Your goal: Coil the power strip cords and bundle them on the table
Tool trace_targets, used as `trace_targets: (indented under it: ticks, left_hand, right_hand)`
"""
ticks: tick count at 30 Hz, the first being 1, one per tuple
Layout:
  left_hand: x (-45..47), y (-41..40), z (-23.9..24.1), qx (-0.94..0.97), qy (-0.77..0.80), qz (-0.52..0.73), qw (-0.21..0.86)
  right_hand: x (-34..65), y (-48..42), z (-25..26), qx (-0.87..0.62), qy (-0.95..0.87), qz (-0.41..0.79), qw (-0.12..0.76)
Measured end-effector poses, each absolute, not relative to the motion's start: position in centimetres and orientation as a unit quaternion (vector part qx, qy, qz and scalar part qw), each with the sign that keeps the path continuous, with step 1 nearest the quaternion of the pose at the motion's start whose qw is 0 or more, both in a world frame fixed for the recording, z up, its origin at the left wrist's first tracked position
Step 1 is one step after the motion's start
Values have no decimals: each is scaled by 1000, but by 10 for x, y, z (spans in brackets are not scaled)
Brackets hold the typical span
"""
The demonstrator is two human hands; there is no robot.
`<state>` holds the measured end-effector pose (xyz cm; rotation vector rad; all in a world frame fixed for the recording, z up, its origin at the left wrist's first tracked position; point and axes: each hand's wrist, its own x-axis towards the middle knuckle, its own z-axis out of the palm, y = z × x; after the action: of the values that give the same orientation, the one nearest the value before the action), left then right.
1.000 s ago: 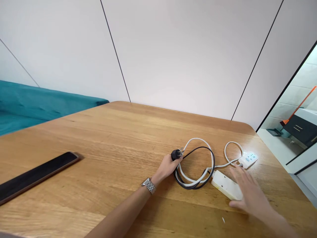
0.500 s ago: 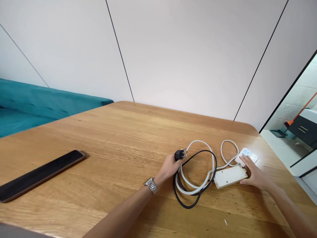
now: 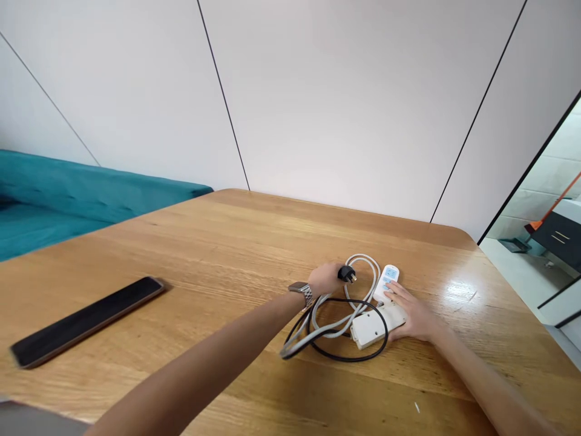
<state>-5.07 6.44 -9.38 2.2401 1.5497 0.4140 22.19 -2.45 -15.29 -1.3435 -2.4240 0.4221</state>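
My left hand, with a metal-banded watch on its wrist, is closed around a black plug whose metal prongs point right. White cable loops and a black cable hang below it and spread over the wooden table. My right hand grips a white power strip, thumb at its near side and fingers across its far side. A second white power strip with pale blue socket faces stands at an angle just behind, under my fingertips. The black cable crosses over the front strip.
A long, flat black object with a brownish edge lies at the table's left. A teal sofa stands beyond the left edge. A pale panelled wall closes off the back. A small white scrap lies near the front.
My right hand has shifted left, bringing both power strips closer to the cables. My left hand has moved slightly right and up with the plug, and the loops now swing to the left.
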Motion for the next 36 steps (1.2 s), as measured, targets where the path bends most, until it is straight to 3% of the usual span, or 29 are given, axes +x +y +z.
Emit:
trace_targets:
  ticks: [7, 17, 20, 22, 28, 36]
  left_hand:
    - [-18, 89, -71, 799, 592, 48, 100]
    - [-15, 52, -72, 819, 557, 124, 62]
    - [-24, 12, -83, 907, 365, 206, 35]
    - [-27, -11, -101, 949, 258, 180, 16]
    - [-14, -13, -141, 960, 249, 113, -55]
    - [7, 30, -143, 908, 392, 120, -83]
  right_hand:
    - [142, -53, -154, -622, -746, 64, 228]
    - [102, -61, -150, -666, -712, -4, 221]
    - [114, -56, -153, -612, -738, 51, 279]
    - [132, -59, -156, -530, -770, 120, 333]
    - [209, -75, -163, -575, -598, 189, 526]
    - [226, -66, -169, -604, -644, 190, 429]
